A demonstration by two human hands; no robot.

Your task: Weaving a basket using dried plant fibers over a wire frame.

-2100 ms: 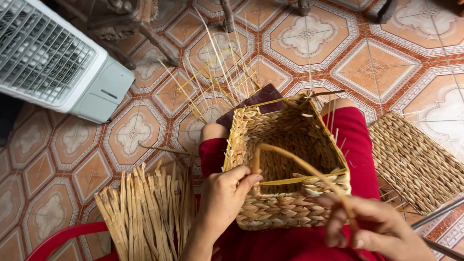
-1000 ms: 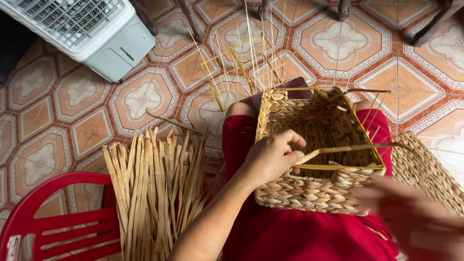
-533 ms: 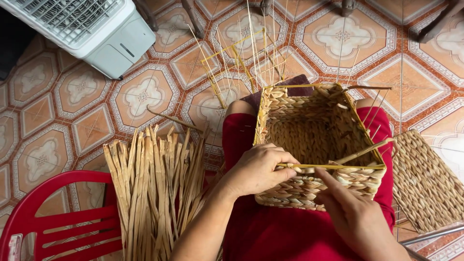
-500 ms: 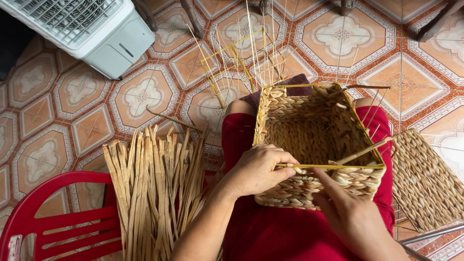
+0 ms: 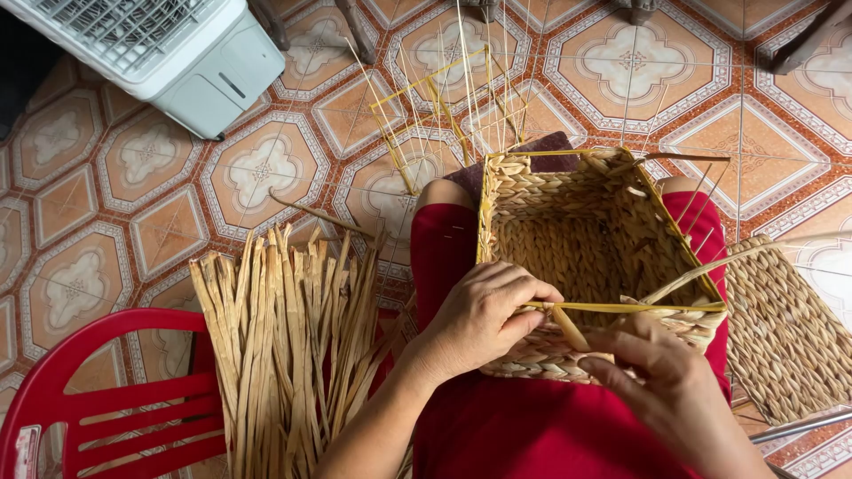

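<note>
A square woven straw basket (image 5: 586, 239) rests on my lap, over red trousers (image 5: 524, 426). My left hand (image 5: 484, 315) grips the basket's near rim at its left end, fingers curled over the yellow frame wire. My right hand (image 5: 661, 381) is at the near rim just right of it, pinching a flat straw strand (image 5: 701, 270) that runs up and off to the right. The near rim's weave lies between the two hands.
A bundle of dry straw strips (image 5: 284, 346) lies over a red plastic chair (image 5: 98, 399) at my left. A finished woven panel (image 5: 785, 319) lies on the tiled floor at right. A wire frame with thin stalks (image 5: 444, 98) and a white fan unit (image 5: 169, 44) stand beyond.
My right hand came in from the lower right to the near rim and took the strand close to the left hand. The strand's loop has been pulled down flatter against the rim.
</note>
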